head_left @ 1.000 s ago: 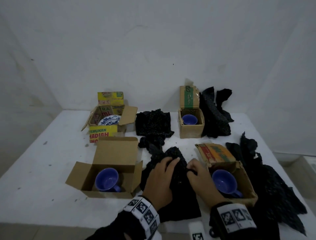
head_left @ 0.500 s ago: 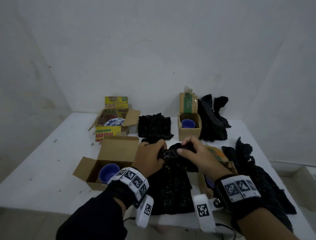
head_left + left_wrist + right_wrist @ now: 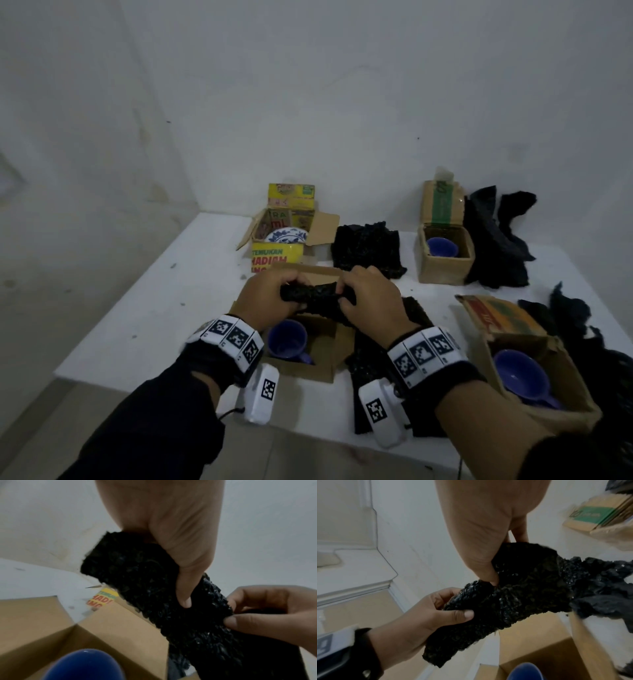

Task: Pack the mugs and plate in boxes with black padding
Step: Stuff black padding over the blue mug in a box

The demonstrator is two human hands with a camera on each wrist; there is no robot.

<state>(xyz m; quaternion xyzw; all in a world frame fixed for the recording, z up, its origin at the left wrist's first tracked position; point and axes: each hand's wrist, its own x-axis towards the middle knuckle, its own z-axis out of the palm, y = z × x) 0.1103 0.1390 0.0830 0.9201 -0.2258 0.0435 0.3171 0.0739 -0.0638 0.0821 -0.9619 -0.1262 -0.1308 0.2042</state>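
Both hands hold a rolled strip of black padding (image 3: 311, 293) over the near-left cardboard box (image 3: 301, 371), which holds a blue mug (image 3: 286, 339). My left hand (image 3: 270, 294) grips the roll's left end and my right hand (image 3: 370, 298) pinches its right part. The left wrist view shows the left thumb (image 3: 185, 601) curled over the padding (image 3: 154, 588). In the right wrist view the padding (image 3: 513, 601) hangs above the mug (image 3: 525, 672). Two other boxes each hold a blue mug (image 3: 520, 377) (image 3: 442, 246). A patterned plate (image 3: 286, 236) lies in the yellow box (image 3: 277, 257).
Loose black padding lies behind the near-left box (image 3: 366, 246), beside the far right box (image 3: 493, 240) and along the table's right edge (image 3: 609, 394). Another strip (image 3: 370, 363) lies flat under my right wrist. The white table (image 3: 154, 325) ends just in front of the near boxes.
Both hands lifted the padding off the table, bunched it into a roll and carried it left, over the near-left box with the mug.
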